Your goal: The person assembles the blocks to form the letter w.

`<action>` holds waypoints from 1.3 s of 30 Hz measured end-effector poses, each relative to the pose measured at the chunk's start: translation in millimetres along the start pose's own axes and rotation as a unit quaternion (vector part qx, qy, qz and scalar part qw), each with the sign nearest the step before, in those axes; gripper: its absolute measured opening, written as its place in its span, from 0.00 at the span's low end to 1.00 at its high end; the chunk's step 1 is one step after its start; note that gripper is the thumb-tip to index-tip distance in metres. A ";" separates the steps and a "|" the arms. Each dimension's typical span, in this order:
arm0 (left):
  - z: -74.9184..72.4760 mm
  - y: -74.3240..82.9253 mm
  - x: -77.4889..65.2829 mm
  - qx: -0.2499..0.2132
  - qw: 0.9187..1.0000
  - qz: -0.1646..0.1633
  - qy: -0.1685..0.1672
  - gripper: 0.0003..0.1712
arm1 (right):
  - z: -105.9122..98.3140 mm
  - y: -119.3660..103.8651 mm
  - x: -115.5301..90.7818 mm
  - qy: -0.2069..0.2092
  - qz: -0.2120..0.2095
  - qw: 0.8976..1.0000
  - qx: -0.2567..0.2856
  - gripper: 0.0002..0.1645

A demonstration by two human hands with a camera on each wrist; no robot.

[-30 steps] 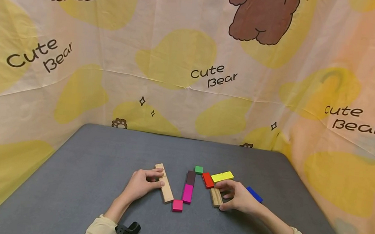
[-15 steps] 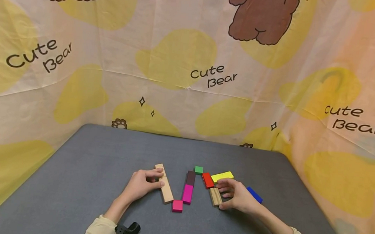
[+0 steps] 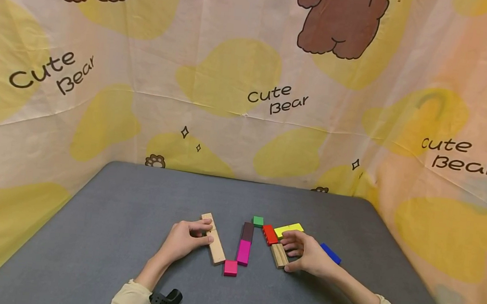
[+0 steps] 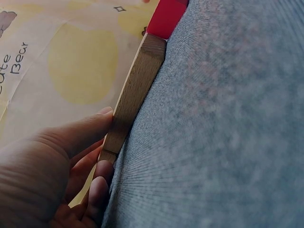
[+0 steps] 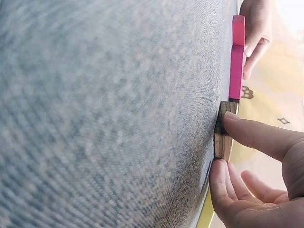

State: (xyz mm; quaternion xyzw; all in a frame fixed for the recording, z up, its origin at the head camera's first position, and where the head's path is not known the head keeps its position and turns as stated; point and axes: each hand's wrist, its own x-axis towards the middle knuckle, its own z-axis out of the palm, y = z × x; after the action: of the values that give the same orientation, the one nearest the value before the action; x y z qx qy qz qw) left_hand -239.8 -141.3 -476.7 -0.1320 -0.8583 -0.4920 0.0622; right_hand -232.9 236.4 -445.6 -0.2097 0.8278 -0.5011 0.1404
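Observation:
My left hand (image 3: 184,238) holds a row of pale wooden blocks (image 3: 216,250) lying slanted on the table, thumb and fingertips near their joint. In the left wrist view, the thumb lies along one wooden block (image 4: 135,85), with curled fingers just below. My right hand (image 3: 310,257) pinches a striped wooden block (image 3: 279,256) between thumb and fingers, its far end right at a red block (image 3: 269,234). The right wrist view shows the thumb against this wooden block (image 5: 222,145), the index fingertip at its lower end.
A pink block (image 3: 231,268) meets the pale row's near end. Magenta (image 3: 244,252) and dark purple (image 3: 247,231) blocks continue up to a green block (image 3: 258,221). A yellow block (image 3: 289,230) lies by the red one, a blue block (image 3: 331,253) beyond my right hand. Patterned cloth (image 3: 215,72) surrounds the grey table (image 3: 144,196).
My right hand has nudged the striped wooden block slightly left, toward the red block, and its fingers have shifted a little. My left hand and the other blocks stay where they were.

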 end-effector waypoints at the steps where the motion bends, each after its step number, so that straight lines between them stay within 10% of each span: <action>1: 0.0 -0.1 -0.1 0.000 1.000 0.000 0.000 0.21 | 0.1 0.3 0.1 0.000 0.002 1.000 0.000 0.48; 39: -0.1 -2.2 -0.2 -0.002 1.000 0.007 -0.004 0.21 | 2.3 -1.0 4.1 -0.001 -0.002 1.000 -0.008 0.46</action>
State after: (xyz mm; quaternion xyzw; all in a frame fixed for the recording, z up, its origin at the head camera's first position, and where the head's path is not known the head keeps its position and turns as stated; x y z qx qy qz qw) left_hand -240.3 -142.5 -478.5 -0.1399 -0.8568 -0.4924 0.0622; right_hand -235.3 232.2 -445.9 -0.2134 0.8309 -0.4948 0.1385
